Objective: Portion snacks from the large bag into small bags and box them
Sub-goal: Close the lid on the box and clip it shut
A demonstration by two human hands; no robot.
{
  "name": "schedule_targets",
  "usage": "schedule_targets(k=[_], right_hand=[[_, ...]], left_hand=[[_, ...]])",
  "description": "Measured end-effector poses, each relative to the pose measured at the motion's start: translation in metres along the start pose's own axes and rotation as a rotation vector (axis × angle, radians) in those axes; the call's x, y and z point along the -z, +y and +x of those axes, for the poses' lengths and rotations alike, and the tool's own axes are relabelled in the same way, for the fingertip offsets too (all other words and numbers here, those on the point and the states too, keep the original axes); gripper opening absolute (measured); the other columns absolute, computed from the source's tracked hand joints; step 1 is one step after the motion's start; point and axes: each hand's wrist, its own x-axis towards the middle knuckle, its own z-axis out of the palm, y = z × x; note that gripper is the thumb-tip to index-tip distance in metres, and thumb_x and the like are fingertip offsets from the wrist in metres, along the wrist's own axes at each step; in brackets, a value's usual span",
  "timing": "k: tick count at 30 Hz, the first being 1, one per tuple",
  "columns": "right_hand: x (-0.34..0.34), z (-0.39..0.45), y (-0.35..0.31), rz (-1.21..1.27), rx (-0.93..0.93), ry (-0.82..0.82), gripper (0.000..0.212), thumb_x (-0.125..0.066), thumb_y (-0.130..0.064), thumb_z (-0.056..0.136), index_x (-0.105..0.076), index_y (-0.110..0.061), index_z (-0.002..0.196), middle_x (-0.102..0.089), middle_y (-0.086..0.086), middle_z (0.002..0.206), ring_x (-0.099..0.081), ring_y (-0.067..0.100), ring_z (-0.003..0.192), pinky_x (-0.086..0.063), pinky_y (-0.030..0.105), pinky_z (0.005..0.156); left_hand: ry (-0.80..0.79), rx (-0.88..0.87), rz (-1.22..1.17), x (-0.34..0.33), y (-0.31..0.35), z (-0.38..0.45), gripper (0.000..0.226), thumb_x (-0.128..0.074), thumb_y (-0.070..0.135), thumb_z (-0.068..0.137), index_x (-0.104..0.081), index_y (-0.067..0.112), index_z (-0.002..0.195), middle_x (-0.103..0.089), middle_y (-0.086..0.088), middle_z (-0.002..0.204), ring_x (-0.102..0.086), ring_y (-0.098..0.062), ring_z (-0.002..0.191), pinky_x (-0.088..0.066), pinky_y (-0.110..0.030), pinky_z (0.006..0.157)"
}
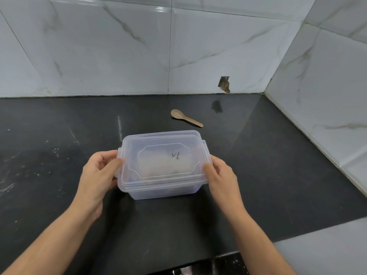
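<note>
While both hands, left (99, 171) and right (219, 175), grip its short ends, the lidded box (162, 165) lies lengthwise left-to-right on the counter (59, 135).

Single head view, forward-down, close over countertop (59, 175)

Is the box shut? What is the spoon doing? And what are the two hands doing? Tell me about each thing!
Clear plastic box: stands on the black counter, contents blurred.
Clear plastic lid: on the box; whether latched cannot be told.
Small brown spoon: lies behind the box, untouched.
Left hand: grips the lid's left end.
Right hand: grips the lid's right end.
</note>
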Motion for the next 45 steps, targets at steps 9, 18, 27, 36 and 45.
schedule_targets(k=[9, 18, 27, 36, 45], right_hand=[[0.008, 0.054, -0.020, -0.268, -0.184, -0.126, 0.058, -0.031, -0.051, 0.095, -0.057, 0.000, 0.082, -0.061, 0.014, 0.078, -0.051, 0.020, 0.067, -0.042, 0.034, 0.066], [0.000, 0.054, -0.011, -0.327, -0.091, -0.115, 0.049, -0.027, -0.046, 0.100, -0.053, -0.012, 0.077, -0.054, 0.003, 0.076, -0.052, 0.015, 0.070, -0.045, 0.032, 0.066], [0.008, 0.047, -0.014, -0.162, -0.423, -0.208, 0.051, -0.027, -0.069, 0.089, -0.052, -0.025, 0.089, -0.061, -0.004, 0.088, -0.058, 0.015, 0.081, -0.050, 0.038, 0.078], [0.010, 0.045, -0.020, -0.169, -0.476, -0.252, 0.068, -0.030, -0.072, 0.087, -0.061, -0.013, 0.097, -0.065, 0.008, 0.091, -0.056, 0.018, 0.076, -0.043, 0.028, 0.062], [0.008, 0.041, -0.035, -0.728, -0.127, -0.054, 0.040, -0.037, -0.041, 0.094, -0.037, -0.015, 0.064, -0.040, 0.000, 0.059, -0.038, 0.014, 0.049, -0.031, 0.025, 0.047]], left_hand=[[-0.148, 0.167, 0.115, -0.002, 0.018, 0.029, 0.024, -0.058, 0.029, 0.092, -0.066, 0.007, 0.100, -0.066, -0.004, 0.072, -0.055, -0.010, 0.044, -0.044, -0.030, 0.053], [-0.131, 0.214, 0.062, -0.003, 0.015, 0.034, 0.022, -0.062, 0.023, 0.090, -0.065, 0.010, 0.106, -0.071, -0.011, 0.094, -0.066, -0.025, 0.073, -0.054, -0.033, 0.055], [-0.053, 0.214, 0.266, -0.001, 0.005, 0.024, 0.048, -0.060, 0.060, 0.079, -0.064, 0.018, 0.101, -0.071, -0.005, 0.095, -0.066, -0.026, 0.087, -0.054, -0.046, 0.081], [-0.150, 0.392, 0.242, 0.004, 0.009, 0.022, 0.069, -0.054, 0.071, 0.074, -0.065, 0.008, 0.103, -0.068, -0.005, 0.076, -0.061, -0.022, 0.073, -0.049, -0.033, 0.066], [0.032, -0.070, 0.760, 0.005, 0.019, 0.027, 0.054, -0.061, 0.053, 0.083, -0.036, 0.011, 0.058, -0.043, -0.004, 0.050, -0.040, -0.019, 0.048, -0.033, -0.027, 0.049]])
